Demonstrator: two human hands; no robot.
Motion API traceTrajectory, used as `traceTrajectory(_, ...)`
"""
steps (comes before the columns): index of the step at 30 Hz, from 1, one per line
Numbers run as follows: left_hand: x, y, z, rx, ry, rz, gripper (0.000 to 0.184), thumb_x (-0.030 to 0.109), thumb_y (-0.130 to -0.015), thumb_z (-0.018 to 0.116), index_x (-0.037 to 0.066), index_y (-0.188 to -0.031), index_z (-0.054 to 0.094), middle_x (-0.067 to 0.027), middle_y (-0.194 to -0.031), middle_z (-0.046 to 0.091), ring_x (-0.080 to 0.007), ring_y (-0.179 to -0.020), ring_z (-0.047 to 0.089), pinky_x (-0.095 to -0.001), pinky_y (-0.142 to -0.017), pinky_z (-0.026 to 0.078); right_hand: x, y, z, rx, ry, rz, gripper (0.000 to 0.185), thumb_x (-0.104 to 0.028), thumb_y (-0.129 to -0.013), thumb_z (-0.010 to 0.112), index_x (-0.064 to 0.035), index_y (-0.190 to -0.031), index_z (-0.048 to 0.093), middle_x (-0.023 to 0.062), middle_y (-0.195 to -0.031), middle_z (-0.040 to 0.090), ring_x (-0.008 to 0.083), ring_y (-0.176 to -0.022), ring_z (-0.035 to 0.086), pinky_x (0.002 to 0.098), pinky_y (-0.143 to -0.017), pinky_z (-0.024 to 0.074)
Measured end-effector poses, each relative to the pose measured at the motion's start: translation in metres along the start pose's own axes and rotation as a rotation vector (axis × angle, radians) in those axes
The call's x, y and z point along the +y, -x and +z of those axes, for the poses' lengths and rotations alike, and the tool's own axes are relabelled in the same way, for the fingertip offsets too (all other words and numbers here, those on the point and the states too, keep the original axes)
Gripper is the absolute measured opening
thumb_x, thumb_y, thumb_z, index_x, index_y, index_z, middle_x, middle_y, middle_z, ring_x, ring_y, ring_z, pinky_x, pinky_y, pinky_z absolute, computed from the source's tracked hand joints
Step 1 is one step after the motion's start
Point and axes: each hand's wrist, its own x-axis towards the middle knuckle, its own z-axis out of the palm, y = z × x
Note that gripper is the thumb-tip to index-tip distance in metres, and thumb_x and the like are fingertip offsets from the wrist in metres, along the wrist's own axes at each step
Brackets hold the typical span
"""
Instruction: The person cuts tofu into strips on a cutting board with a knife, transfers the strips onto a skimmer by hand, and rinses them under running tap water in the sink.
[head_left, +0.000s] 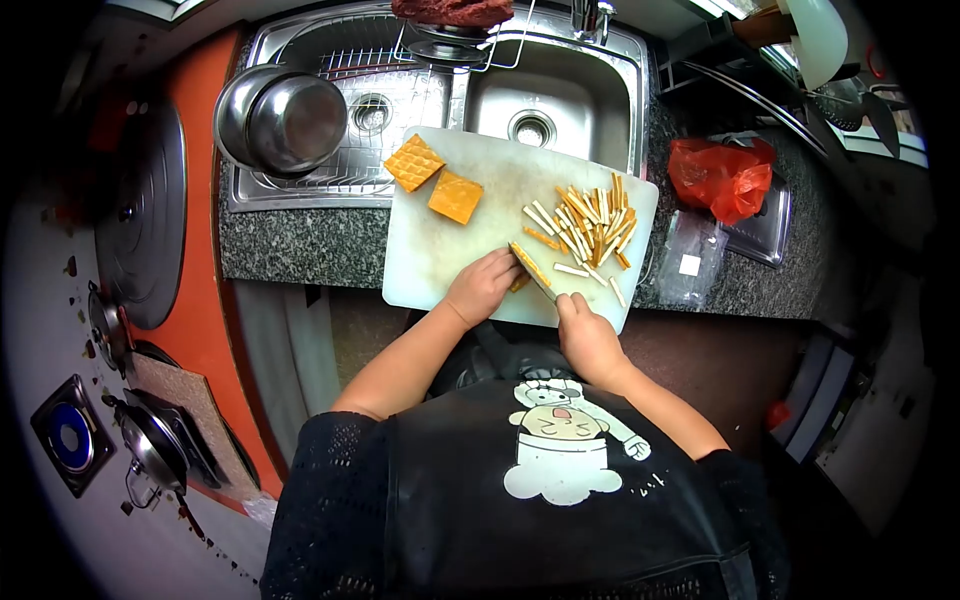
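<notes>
My right hand [588, 340] is closed around the handle of a kitchen knife [546, 287], its blade pointing away and to the left. A thin orange strip [527, 262] lies along the blade. My left hand [482, 287] has its fingers bent together beside the blade, pressing on a piece of orange-skinned tofu [519, 284], mostly hidden by the fingers. Both hands are at the near edge of a white cutting board [430, 270]. Two square orange tofu blocks, one scored [414, 163] and one smooth [456, 197], sit at its far left. Cut white-and-orange strips [597, 225] are heaped on the right.
Behind the board is a steel sink [560, 90], with metal bowls [297, 122] on its left drainer and reddish meat [453, 11] at the back. A red plastic bag [722, 178] and a clear packet [690, 262] lie on the granite counter [300, 245].
</notes>
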Motion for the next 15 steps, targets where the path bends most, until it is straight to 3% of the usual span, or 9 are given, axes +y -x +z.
traceTrajectory(4, -0.004, 0.006, 0.003, -0.002, 0.029, 0.000, 0.026, 0.005, -0.076, 0.062, 0.002, -0.101, 0.069, -0.0123, -0.114, 0.065, -0.0303, -0.110, 0.062, -0.0367, -0.091, 0.054, -0.006, -0.019, 0.011, 0.002, 0.009, 0.033, 0.026, 0.001, -0.083, 0.055, 0.0007, -0.108, 0.046, 0.0248, -0.096, 0.056, 0.0435, -0.073, 0.065, 0.0506, -0.063, 0.0539)
traceTrajectory(11, 0.003, 0.002, 0.004, 0.038, 0.011, 0.005, 0.024, 0.008, -0.077, 0.063, 0.003, -0.100, 0.070, -0.0104, -0.109, 0.066, -0.0286, -0.107, 0.063, -0.0364, -0.091, 0.053, 0.019, -0.029, 0.021, 0.181, -0.056, -0.073, 0.015, -0.003, -0.089, 0.053, -0.0011, -0.101, 0.044, 0.0243, -0.095, 0.057, 0.0458, -0.068, 0.061, 0.0534, -0.059, 0.0517)
traceTrajectory(15, 0.004, 0.006, 0.003, 0.081, 0.047, -0.045, 0.024, 0.007, -0.077, 0.063, 0.003, -0.099, 0.070, -0.0102, -0.107, 0.066, -0.0282, -0.105, 0.063, -0.0365, -0.090, 0.054, 0.004, -0.013, 0.002, 0.053, -0.005, -0.082, 0.017, -0.002, -0.088, 0.054, -0.0011, -0.102, 0.044, 0.0245, -0.094, 0.057, 0.0457, -0.068, 0.062, 0.0529, -0.059, 0.0519)
